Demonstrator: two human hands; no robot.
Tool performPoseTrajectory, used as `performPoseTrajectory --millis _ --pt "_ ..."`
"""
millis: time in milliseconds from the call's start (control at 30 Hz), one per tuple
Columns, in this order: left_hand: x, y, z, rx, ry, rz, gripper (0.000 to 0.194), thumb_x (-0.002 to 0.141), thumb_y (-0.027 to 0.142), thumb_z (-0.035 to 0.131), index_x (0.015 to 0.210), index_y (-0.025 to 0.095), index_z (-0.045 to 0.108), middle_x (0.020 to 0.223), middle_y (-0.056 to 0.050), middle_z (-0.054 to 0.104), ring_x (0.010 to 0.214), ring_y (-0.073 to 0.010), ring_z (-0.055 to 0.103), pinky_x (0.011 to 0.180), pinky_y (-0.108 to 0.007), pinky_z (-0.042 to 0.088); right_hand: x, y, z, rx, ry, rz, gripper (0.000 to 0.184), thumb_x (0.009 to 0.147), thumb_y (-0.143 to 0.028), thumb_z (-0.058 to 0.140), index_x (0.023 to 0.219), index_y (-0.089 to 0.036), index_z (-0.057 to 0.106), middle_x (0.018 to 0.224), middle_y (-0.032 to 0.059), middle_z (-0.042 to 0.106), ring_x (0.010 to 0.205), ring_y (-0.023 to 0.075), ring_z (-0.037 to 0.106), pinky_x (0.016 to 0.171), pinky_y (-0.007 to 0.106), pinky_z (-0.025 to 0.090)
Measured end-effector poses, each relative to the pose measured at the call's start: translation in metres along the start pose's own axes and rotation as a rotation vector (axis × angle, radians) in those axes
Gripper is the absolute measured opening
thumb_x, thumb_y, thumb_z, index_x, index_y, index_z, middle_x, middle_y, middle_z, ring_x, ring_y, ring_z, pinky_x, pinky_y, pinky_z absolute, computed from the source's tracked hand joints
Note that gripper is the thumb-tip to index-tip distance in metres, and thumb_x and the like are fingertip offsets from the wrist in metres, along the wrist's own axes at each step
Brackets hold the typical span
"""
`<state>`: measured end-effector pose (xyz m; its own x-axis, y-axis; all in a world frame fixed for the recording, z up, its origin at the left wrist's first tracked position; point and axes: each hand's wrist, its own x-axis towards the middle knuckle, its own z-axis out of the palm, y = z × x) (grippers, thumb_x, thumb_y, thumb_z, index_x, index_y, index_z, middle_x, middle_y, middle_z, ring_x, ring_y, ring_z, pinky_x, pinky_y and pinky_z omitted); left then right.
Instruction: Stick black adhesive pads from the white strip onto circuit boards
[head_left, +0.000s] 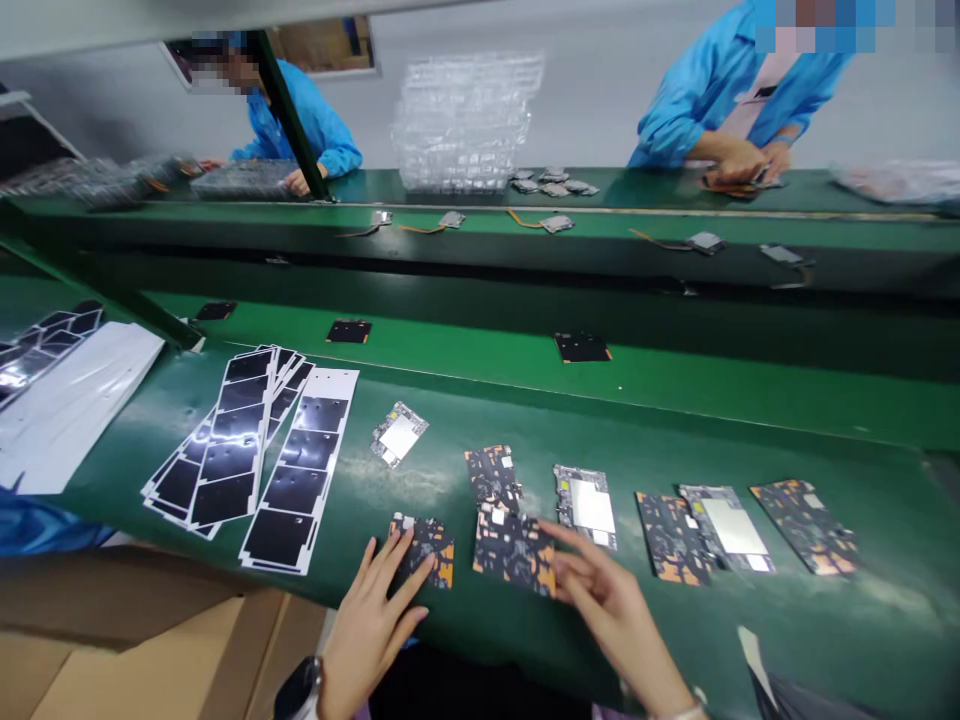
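My left hand [375,630] lies with its fingertips on a small dark circuit board with orange patches [424,550]. My right hand [611,600] has its fingertips at the right edge of a larger black-and-orange board [514,550], which overlaps another dark board [493,478]. To the right lie further boards, some with a silver shield and white label [585,505]. Left of my hands are strips of black pads on white backing [296,470].
The green workbench [825,600] carries a wide white sheet [71,410] at left. A cardboard box [142,640] stands below its near edge. Beyond a green belt [600,350] with black pieces, two co-workers in blue smocks [300,125] handle parts near stacked clear trays [465,120].
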<state>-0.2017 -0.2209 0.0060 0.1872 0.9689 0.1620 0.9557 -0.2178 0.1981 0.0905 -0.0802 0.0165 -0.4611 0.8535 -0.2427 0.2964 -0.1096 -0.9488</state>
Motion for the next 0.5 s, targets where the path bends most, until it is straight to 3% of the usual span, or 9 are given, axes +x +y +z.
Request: performPoseTrajectory --millis 100,233,333,400,500 --pt "0.013 -0.011 -0.014 -0.112 -0.008 0.014 0.051 0.101 0.026 0.051 0.151 0.035 0.046 0.151 -0.005 0.056 0.138 -0.023 0.054 0.12 -0.048 0.04 -0.024 0.014 0.01 -0.053 0.034 0.036 0.054 0.104 -0.053 0.043 0.141 -0.016 0.055 0.079 0.0064 0.075 0.066 0.0199 0.073 0.061 0.029 0.061" --pt "0.061 -0.041 -0.031 -0.276 -0.002 -0.192 0.042 0.103 0.036 0.048 0.145 0.035 0.053 0.146 -0.004 0.06 0.136 -0.0218 0.055 0.119 -0.044 0.041 -0.011 -0.004 0.014 -0.577 0.282 -0.106 0.054 0.103 -0.054 0.046 0.143 -0.019 0.053 0.077 0.0056 0.074 0.058 0.0209 0.071 0.054 0.028 0.057" --pt "0.107 -0.063 -0.019 -0.282 0.067 -0.353 0.054 0.1 0.052 0.048 0.145 0.022 0.052 0.153 -0.016 0.05 0.144 -0.0325 0.045 0.118 -0.055 0.037 0.024 -0.021 0.033 -0.924 0.36 -0.268 0.052 0.105 -0.051 0.042 0.136 -0.012 0.06 0.112 0.0218 0.073 0.096 0.0328 0.074 0.077 0.042 0.062" --pt "0.13 -0.073 -0.003 -0.276 0.097 -0.41 0.072 0.091 0.063 0.058 0.144 0.014 0.053 0.155 -0.025 0.044 0.146 -0.0433 0.038 0.115 -0.065 0.034 0.049 -0.024 0.055 -1.072 0.336 -0.326 0.054 0.104 -0.046 0.046 0.137 -0.005 0.059 0.136 0.032 0.06 0.122 0.0426 0.063 0.094 0.056 0.057" --pt "0.148 -0.081 0.013 -0.324 0.133 -0.482 0.066 0.093 0.062 0.052 0.137 0.013 0.059 0.152 -0.029 0.046 0.141 -0.048 0.041 0.11 -0.071 0.033 0.075 -0.017 0.074 -1.172 0.237 -0.332 0.052 0.101 -0.026 0.053 0.149 -0.005 0.048 0.154 0.033 0.04 0.143 0.0469 0.041 0.107 0.069 0.043"
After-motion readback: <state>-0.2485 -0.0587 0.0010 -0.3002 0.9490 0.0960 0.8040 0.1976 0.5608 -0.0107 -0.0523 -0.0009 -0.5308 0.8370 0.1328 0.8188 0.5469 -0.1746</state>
